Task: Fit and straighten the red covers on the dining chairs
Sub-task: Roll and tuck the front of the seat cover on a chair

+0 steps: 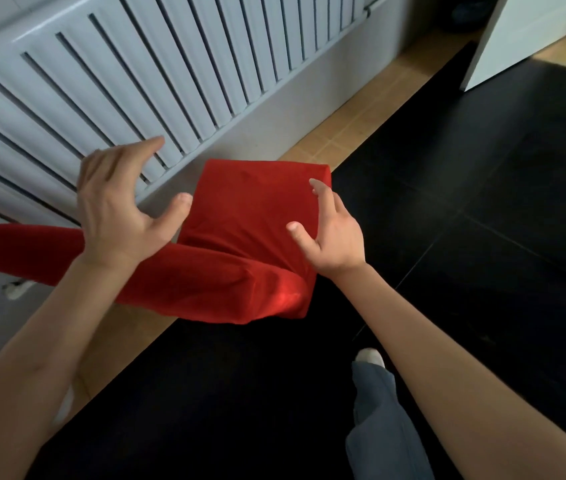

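Both forearms reaching over red chair cover, already pulled onto chair beside radiator. Folds left near seat-back junction, needing smoothing. Left hand spread, holding nothing; right hand open, fingers hovering over fabric.

We see white radiator filling upper left of frame, long vertical fins slanting toward top centre. Below it, pale wall base, then strip of tan tiled floor running diagonally from upper right toward lower left. Black glossy floor tiles cover right and bottom of frame, faint grout lines crossing. White cabinet panel stands at upper right. We note soft daylight, dim reflections on dark tiles.
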`<action>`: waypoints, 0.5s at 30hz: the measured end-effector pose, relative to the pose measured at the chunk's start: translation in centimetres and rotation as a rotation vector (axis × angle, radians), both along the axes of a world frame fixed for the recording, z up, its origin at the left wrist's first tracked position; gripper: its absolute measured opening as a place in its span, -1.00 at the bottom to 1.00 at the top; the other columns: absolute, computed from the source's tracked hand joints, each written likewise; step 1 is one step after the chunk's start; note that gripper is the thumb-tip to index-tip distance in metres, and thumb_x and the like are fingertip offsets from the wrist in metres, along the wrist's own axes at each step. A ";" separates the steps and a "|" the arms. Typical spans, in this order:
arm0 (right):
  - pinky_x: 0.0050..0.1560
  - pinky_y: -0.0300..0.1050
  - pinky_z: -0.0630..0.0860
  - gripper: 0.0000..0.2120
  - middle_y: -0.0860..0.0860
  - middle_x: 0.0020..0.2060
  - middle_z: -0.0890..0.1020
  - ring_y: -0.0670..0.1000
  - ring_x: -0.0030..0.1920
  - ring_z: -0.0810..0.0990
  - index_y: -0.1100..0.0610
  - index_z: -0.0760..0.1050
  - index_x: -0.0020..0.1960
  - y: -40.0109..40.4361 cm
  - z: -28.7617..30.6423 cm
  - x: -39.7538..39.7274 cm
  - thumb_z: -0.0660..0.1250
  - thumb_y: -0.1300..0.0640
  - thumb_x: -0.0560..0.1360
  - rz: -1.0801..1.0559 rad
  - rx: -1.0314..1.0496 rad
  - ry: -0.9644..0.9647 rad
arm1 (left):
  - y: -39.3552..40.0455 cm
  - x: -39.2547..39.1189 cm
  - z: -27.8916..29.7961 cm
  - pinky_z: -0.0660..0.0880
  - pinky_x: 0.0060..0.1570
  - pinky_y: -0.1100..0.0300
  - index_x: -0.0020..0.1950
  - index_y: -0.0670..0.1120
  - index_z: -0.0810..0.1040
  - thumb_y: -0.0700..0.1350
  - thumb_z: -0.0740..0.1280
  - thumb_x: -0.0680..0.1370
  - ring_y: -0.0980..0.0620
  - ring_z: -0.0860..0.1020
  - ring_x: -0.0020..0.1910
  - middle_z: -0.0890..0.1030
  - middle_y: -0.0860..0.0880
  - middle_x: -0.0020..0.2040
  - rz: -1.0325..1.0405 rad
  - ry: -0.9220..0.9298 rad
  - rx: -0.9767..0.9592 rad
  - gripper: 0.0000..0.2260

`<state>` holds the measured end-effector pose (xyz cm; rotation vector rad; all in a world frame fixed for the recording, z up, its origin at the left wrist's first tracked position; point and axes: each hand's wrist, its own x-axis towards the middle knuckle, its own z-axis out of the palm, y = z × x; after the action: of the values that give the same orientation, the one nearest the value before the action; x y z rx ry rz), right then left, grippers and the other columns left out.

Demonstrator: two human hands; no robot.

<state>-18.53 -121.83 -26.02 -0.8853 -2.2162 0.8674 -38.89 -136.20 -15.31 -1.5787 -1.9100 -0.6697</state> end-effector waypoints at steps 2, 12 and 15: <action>-0.01 0.02 0.52 0.01 0.14 0.34 0.45 0.15 0.23 0.53 0.23 0.23 0.47 0.5 1.0 0.1 -0.17 -0.54 0.38 -0.016 0.017 -0.020 | 0.8 -0.4 0.3 0.40 0.10 0.00 0.22 -0.27 0.54 0.13 0.26 0.50 -0.23 0.57 0.01 0.62 -0.24 0.05 -0.011 -0.013 -0.008 -0.49; -0.09 0.04 0.58 -0.09 0.13 0.30 0.49 0.16 0.21 0.55 0.21 0.24 0.47 2.5 4.4 2.7 0.02 -0.46 0.41 -0.183 0.058 -0.056 | 6.2 -0.4 1.8 0.40 0.10 -0.01 0.22 -0.24 0.55 0.10 0.30 0.47 -0.22 0.56 -0.01 0.63 -0.21 0.04 -0.150 -0.071 -0.044 -0.51; -0.13 0.01 0.58 -0.16 0.13 0.28 0.50 0.15 0.18 0.57 0.21 0.27 0.45 3.9 5.2 4.6 0.11 -0.39 0.43 -0.240 0.054 -0.034 | 9.6 0.6 2.3 0.40 0.11 -0.04 0.24 -0.23 0.55 0.12 0.29 0.47 -0.23 0.58 0.00 0.64 -0.20 0.05 -0.198 -0.078 -0.075 -0.50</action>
<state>-13.91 -117.89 -20.80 -1.1190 -2.0970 0.6813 -38.24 -126.63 -12.98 -1.8305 -1.8692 -0.7598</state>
